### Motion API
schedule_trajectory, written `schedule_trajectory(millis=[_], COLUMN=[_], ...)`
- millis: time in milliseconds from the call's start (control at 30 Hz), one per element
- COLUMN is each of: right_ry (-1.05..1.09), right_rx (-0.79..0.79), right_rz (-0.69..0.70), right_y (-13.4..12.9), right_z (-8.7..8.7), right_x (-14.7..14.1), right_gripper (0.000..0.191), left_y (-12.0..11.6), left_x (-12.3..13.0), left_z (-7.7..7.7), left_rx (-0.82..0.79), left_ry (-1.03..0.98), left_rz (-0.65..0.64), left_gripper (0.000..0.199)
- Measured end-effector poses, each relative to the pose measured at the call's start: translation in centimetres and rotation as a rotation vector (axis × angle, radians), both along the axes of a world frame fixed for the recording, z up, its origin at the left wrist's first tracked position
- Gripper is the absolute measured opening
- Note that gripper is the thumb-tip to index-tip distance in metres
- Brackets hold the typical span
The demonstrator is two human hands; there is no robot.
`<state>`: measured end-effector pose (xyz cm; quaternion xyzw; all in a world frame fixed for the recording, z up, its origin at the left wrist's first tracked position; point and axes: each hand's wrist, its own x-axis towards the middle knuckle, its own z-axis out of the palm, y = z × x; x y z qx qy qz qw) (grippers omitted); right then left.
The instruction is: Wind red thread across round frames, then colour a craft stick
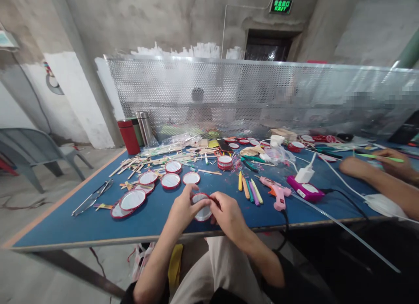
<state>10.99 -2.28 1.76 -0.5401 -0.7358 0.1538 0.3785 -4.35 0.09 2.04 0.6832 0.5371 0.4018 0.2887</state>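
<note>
A round white disc with a red rim [202, 212] is between my two hands, low over the front edge of the blue table. My left hand [183, 208] grips its left side, with the thumb across the top. At its right edge my right hand [228, 213] pinches the rim; the fingertips are partly hidden. Just beyond lie similar red-rimmed discs [191, 178], with more [132, 200] overlapping at the left. A small red drum-like piece [224, 162] sits farther back. Several coloured crayon-like sticks [250, 191] lie to the right of my hands.
On the right are a pink glue gun [276, 192], a purple power strip [304, 189] with cables, and a co-worker's arm [379, 177]. Wooden sticks [157, 160], a red flask [128, 137] and glasses [92, 198] are at left. A perforated metal screen [229, 90] stands behind.
</note>
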Motion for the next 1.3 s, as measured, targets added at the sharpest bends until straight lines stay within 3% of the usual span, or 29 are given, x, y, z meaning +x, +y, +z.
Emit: schedule_trajectory(millis=[100, 267, 433, 600, 767, 967, 1167, 1300], right_ry=[-0.079, -0.329, -0.639, -0.859, -0.943, -0.862, -0.687, -0.683], right_rx=[-0.028, -0.061, -0.069, -0.11, -0.132, -0.144, -0.171, -0.136], right_rz=[0.0, 0.019, -0.025, 0.059, 0.104, 0.105, 0.142, 0.089], right_y=[0.7, 2.6, 7.8, 12.5, 14.4, 14.7, 10.8, 9.3], right_z=[0.4, 2.3, 4.1, 3.8, 2.9, 2.8, 2.1, 1.5], right_x=[0.3, 1.3, 1.6, 0.3, -0.5, 0.3, 1.8, 2.0], right_gripper=[0.019, 0.027, 0.018, 0.029, 0.031, 0.03, 0.023, 0.023], left_y=[0.7, 0.7, 0.6, 0.4, 0.5, 0.4, 0.5, 0.4], left_x=[0.2, 0.0, -0.1, 0.0, -0.2, -0.2, -0.5, -0.6], left_z=[-0.5, -1.6, -1.7, -1.2, -1.7, -1.7, -1.8, -1.8], left_rx=[-0.019, -0.038, -0.024, -0.019, 0.005, 0.007, -0.031, -0.041], left_ry=[-0.138, -0.156, -0.178, -0.152, -0.167, -0.187, -0.267, -0.28], left_rz=[-0.197, -0.093, -0.076, -0.059, -0.073, -0.056, -0.051, -0.08], left_gripper=[0.027, 0.025, 0.022, 0.022, 0.022, 0.024, 0.026, 0.025])
